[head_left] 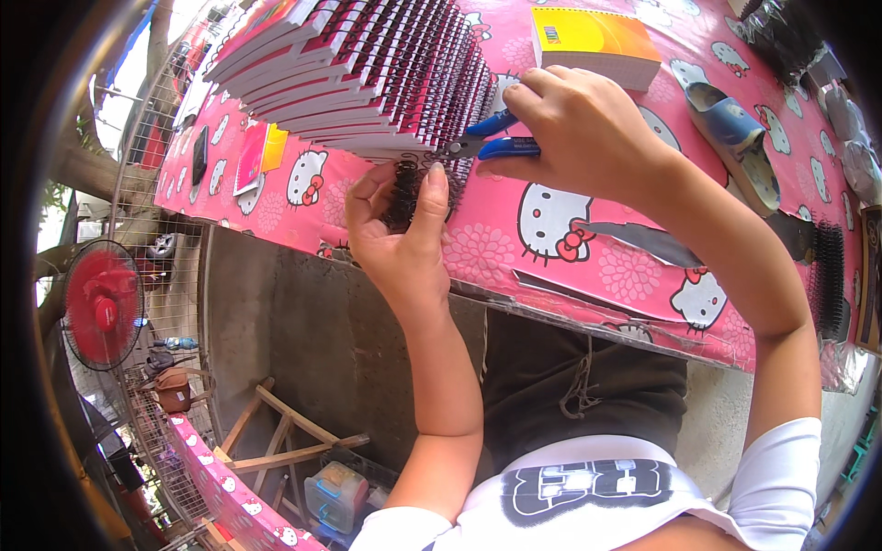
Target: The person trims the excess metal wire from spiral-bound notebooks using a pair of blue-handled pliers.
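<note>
My left hand point(397, 231) pinches the black wire spiral point(409, 188) at the near end of a fanned row of spiral-bound notebooks point(363, 69) lying on the pink cartoon-cat tablecloth point(551, 248). My right hand point(574, 133) grips blue-handled cutting pliers point(487, 142), whose jaws point left at that spiral, just above my left thumb. The notebooks overlap one another and stretch away to the upper left.
A stack of paper with a yellow-orange cover point(593, 41) lies behind my right hand. A blue slipper point(740, 142) and black spiral bindings point(827, 275) sit at the right. A red fan point(103, 303) stands at the left, with wooden trestles point(285, 432) below.
</note>
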